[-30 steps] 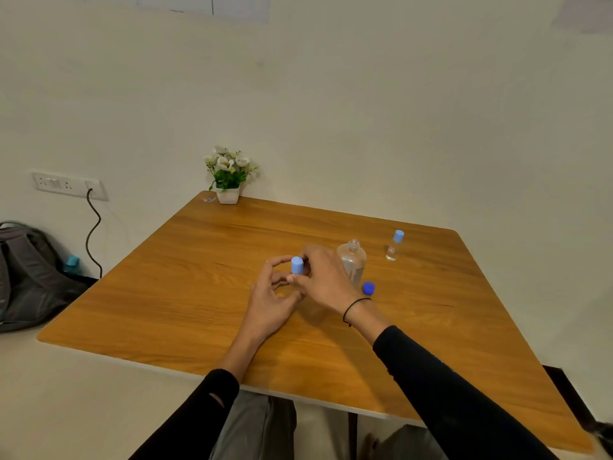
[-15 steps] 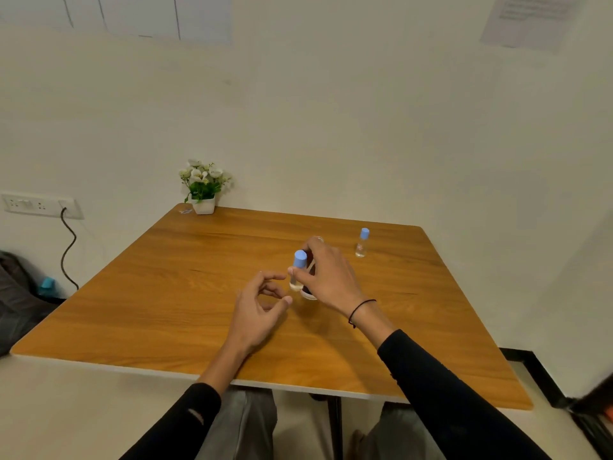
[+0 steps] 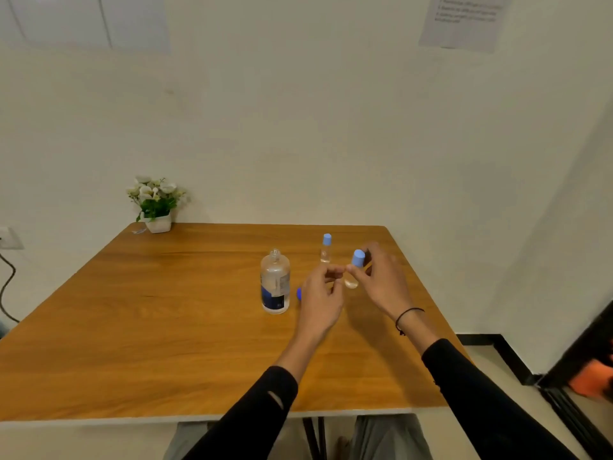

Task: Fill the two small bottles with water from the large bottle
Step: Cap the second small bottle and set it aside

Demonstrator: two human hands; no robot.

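Note:
My right hand (image 3: 381,280) pinches a small clear bottle (image 3: 354,273) with a light blue cap, lifted a little above the wooden table (image 3: 166,310). My left hand (image 3: 320,293) hovers just left of it with loosely curled fingers, holding nothing. The second small bottle (image 3: 326,249), also capped in light blue, stands upright farther back. The large clear bottle (image 3: 275,283) with a dark label stands uncapped to the left of my hands. Its dark blue cap (image 3: 299,293) lies on the table, mostly hidden behind my left hand.
A white pot of flowers (image 3: 155,204) stands at the table's far left corner. A wall socket with a black cable (image 3: 6,280) is at the left. The wall is close behind the table, and a dark frame (image 3: 583,353) stands at the right.
My right hand has carried the small capped bottle to the right, past the large bottle. My left hand has let go and followed. The camera has swung right.

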